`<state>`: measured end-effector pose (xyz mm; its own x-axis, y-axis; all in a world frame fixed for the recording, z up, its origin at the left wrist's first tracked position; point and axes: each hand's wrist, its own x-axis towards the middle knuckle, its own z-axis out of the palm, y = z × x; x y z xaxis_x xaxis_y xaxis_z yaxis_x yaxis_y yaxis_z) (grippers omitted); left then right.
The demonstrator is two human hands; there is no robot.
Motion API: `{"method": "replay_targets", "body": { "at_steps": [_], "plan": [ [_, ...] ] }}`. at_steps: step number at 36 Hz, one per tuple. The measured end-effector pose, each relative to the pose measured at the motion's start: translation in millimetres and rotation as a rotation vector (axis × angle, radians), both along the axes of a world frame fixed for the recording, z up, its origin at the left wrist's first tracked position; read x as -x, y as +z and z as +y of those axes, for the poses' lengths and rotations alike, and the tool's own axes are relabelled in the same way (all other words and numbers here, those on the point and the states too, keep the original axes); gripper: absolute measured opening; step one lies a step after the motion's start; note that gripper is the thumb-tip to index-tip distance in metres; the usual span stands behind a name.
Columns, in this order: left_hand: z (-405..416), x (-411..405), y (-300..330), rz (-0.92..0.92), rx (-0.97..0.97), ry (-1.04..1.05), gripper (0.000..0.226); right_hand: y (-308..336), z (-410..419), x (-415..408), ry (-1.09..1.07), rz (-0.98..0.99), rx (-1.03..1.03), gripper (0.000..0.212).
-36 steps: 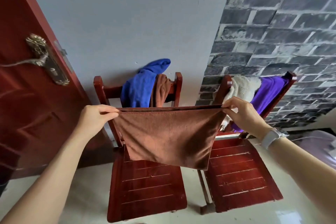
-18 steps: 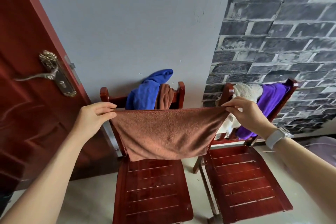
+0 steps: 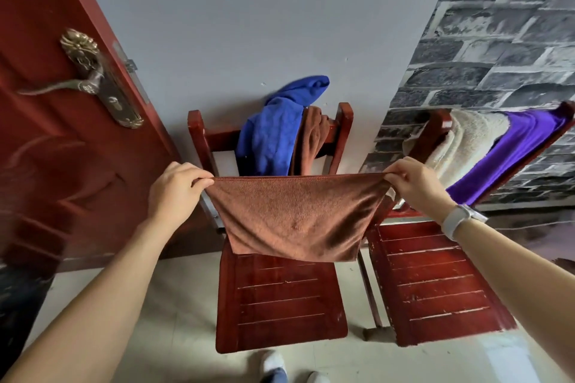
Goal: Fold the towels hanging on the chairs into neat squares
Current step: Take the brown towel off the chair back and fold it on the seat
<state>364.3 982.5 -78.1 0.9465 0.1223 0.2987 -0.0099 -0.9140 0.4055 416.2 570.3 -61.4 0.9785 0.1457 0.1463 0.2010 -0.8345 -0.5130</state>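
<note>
The brown towel [image 3: 295, 214] was held taut in the air above the left chair [image 3: 280, 298], its top corners pinched by the left hand [image 3: 174, 193] at nine o'clock and the right hand [image 3: 417, 186] at three o'clock, seemingly to square its edges.

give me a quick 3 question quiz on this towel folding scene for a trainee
1. True or false: the brown towel held in the air is gripped by one hand only.
2. Which towels hang on the back of the left chair? A) blue and brown B) white and purple C) blue and purple
3. Fill in: the wrist above the right hand wears a white ____.

Key:
1. False. The left hand and the right hand each pinch a top corner.
2. A. The blue towel and a second brown towel hang there; the white towel and purple towel hang on the right chair.
3. Watch.
</note>
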Motion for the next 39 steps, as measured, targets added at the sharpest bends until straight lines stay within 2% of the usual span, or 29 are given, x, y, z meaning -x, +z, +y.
{"method": "replay_targets", "body": {
  "at_steps": [4,11,14,21,26,32,35,39],
  "plan": [
    [3.6,-10.4,-20.6,-0.002,-0.006,0.030,0.010,-27.5,20.7,-15.4,-0.040,0.008,-0.004,0.008],
    [20.5,-3.7,-45.3,-0.224,0.044,-0.039,0.004,-50.0,40.5,-8.0,-0.084,-0.104,-0.078,0.013],
    [26.0,14.5,-68.2,-0.218,0.039,-0.089,0.005,-65.7,40.5,9.2,-0.047,-0.075,-0.110,0.014],
    [23.5,73.3,-145.6,0.065,0.021,-0.188,0.008,-132.9,40.5,60.8,-0.038,0.114,-0.067,0.018],
    [17.0,121.4,-212.8,0.296,0.047,-0.230,0.007,-205.9,30.4,111.7,-0.027,0.415,0.034,0.016],
    [4.3,177.9,-292.5,0.671,0.058,-0.215,0.017,-291.3,20.9,172.5,-0.010,0.723,0.187,0.016],
    [1.2,196.2,-323.9,0.763,0.038,-0.257,0.017,-323.6,19.9,197.9,-0.042,0.799,0.228,0.014],
    [-3.7,209.7,-346.3,0.822,-0.035,-0.344,0.028,-352.5,18.3,221.6,-0.016,0.898,0.275,0.014]
  ]
}}
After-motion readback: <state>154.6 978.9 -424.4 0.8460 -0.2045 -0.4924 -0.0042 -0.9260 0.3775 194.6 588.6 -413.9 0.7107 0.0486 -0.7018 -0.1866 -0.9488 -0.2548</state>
